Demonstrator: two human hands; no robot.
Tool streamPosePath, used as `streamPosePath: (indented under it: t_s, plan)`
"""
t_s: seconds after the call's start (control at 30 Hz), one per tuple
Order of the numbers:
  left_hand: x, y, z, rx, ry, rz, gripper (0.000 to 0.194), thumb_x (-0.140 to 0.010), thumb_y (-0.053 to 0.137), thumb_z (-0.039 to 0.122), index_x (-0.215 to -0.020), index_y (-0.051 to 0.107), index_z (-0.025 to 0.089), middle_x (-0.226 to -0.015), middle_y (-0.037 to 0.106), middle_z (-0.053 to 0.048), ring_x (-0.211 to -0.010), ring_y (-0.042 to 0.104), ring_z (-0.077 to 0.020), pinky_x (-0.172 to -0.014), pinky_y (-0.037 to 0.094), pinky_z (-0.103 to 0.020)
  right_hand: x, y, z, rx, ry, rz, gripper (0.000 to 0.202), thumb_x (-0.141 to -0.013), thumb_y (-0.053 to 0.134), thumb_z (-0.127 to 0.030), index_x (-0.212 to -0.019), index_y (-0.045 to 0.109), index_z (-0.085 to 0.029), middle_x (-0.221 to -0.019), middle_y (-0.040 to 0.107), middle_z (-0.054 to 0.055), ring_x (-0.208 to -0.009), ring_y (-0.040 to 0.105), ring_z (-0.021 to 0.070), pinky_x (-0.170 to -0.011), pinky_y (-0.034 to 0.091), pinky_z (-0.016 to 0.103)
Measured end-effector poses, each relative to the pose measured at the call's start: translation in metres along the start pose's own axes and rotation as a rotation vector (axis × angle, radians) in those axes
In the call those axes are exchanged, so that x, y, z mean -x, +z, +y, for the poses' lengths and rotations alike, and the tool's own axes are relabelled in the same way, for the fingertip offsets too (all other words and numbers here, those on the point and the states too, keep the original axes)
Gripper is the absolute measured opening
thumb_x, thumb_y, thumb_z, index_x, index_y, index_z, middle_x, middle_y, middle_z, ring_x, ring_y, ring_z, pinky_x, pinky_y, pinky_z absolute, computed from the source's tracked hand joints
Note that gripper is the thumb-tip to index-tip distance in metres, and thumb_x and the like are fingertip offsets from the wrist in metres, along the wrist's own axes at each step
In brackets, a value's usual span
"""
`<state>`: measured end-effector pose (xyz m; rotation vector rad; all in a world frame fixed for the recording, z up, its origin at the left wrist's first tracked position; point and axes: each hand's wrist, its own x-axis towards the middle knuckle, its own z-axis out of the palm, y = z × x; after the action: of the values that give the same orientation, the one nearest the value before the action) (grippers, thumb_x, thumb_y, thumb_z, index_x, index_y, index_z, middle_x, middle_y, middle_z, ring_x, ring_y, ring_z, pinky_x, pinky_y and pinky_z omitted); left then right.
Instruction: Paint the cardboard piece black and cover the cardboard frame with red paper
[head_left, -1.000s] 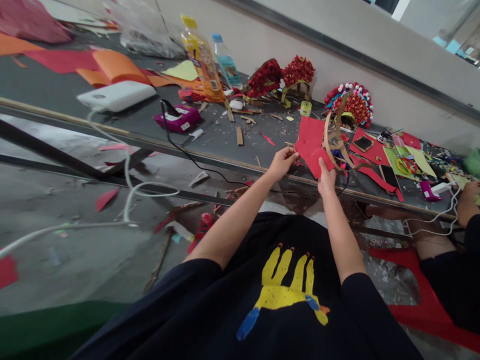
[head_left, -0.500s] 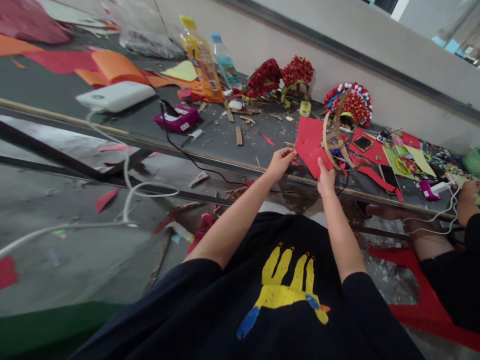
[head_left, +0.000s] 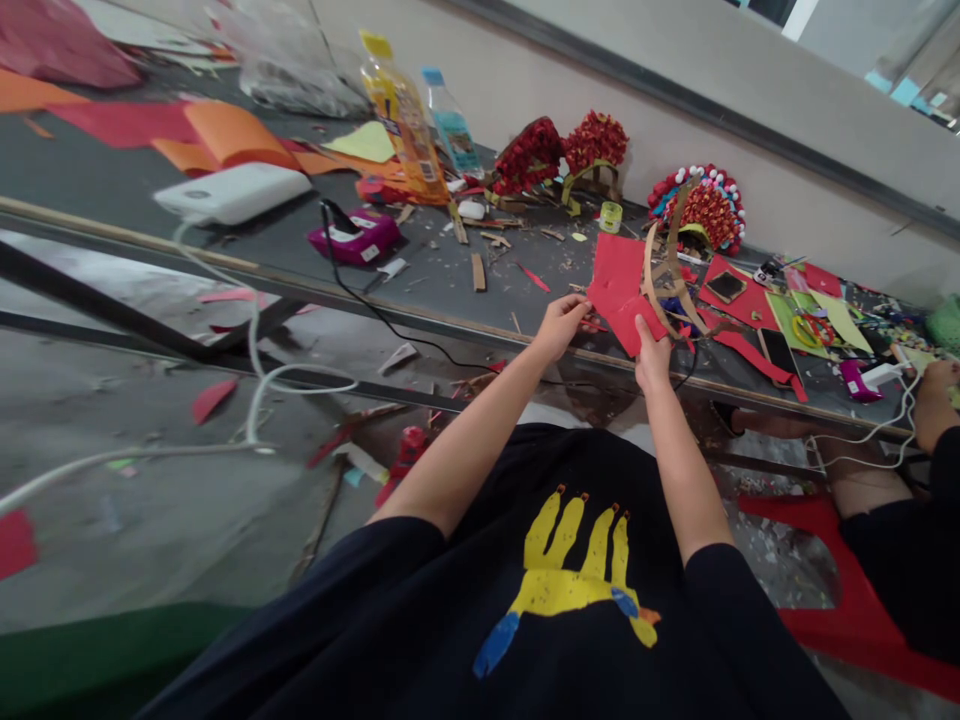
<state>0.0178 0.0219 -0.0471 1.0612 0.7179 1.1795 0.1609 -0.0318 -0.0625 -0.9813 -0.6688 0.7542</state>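
Note:
A sheet of red paper (head_left: 618, 282) is held up over the table's front edge between my two hands. My left hand (head_left: 562, 325) is closed in a pinch at the paper's left edge. My right hand (head_left: 652, 358) grips its lower right part, with the thumb on top and the fingers hidden beneath. Curved tan cardboard strips (head_left: 651, 272) stand just beyond the paper's right side; whether they are fixed to it I cannot tell. Behind them a red fan-shaped headpiece (head_left: 703, 208) edged with white balls leans against the wall.
Bottles (head_left: 405, 125) stand at the back beside red craft pieces (head_left: 529, 158). A white power bank (head_left: 232, 192) and a purple box (head_left: 354, 237) lie to the left. A phone (head_left: 780, 352) and another person's hand (head_left: 937, 385) are on the right. Cables hang over the edge.
My left hand and the paper's left edge have shifted very slightly left. My right hand keeps its grip in nearly the same place.

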Motion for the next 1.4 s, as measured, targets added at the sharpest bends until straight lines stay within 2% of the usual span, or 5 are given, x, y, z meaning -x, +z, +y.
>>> streamPosePath:
  t_s: [0.23, 0.73, 0.97, 1.13, 1.4]
  plan:
    - [-0.002, 0.000, -0.002, -0.028, 0.034, 0.022, 0.023, -0.073, 0.072, 0.029, -0.076, 0.052, 0.019, -0.064, 0.058, 0.003, -0.059, 0.061, -0.0105, -0.057, 0.054, -0.024, 0.000, 0.000, 0.000, 0.029, -0.002, 0.024, 0.063, -0.064, 0.079, -0.046, -0.117, 0.065, -0.016, -0.124, 0.069, 0.007, -0.113, 0.067, 0.0192, -0.103, 0.052, 0.041]
    - [0.008, 0.006, -0.007, -0.157, 0.080, -0.032, 0.012, -0.078, 0.066, 0.019, -0.074, 0.055, 0.018, -0.063, 0.059, 0.003, -0.060, 0.059, -0.0111, -0.053, 0.047, -0.020, 0.003, 0.003, -0.002, 0.023, -0.036, 0.039, 0.060, -0.064, 0.079, -0.043, -0.116, 0.065, -0.016, -0.123, 0.070, 0.007, -0.113, 0.067, 0.0197, -0.104, 0.051, 0.042]
    - [-0.004, 0.001, -0.007, -0.046, 0.051, 0.066, 0.017, -0.090, 0.050, 0.031, -0.077, 0.047, 0.020, -0.070, 0.059, 0.002, -0.058, 0.059, -0.0106, -0.055, 0.051, -0.024, 0.004, 0.002, -0.003, 0.046, -0.049, -0.001, 0.060, -0.065, 0.078, -0.044, -0.117, 0.065, -0.017, -0.121, 0.071, 0.006, -0.115, 0.066, 0.0196, -0.105, 0.050, 0.043]
    - [-0.008, -0.001, -0.007, 0.004, 0.057, 0.090, 0.020, -0.084, 0.064, 0.037, -0.090, 0.054, 0.021, -0.076, 0.061, 0.003, -0.061, 0.061, -0.0093, -0.061, 0.053, -0.024, 0.006, 0.003, -0.004, 0.062, -0.065, -0.034, 0.056, -0.067, 0.077, -0.045, -0.114, 0.067, -0.017, -0.119, 0.071, 0.006, -0.115, 0.066, 0.0195, -0.106, 0.050, 0.041]
    - [-0.007, -0.005, -0.004, 0.014, 0.009, 0.037, 0.024, -0.074, 0.076, 0.036, -0.074, 0.063, 0.016, -0.064, 0.065, 0.001, -0.059, 0.060, -0.0092, -0.065, 0.052, -0.023, 0.004, 0.001, -0.003, 0.059, -0.047, -0.022, 0.056, -0.066, 0.077, -0.044, -0.114, 0.067, -0.017, -0.118, 0.072, 0.005, -0.113, 0.066, 0.0191, -0.105, 0.050, 0.041]
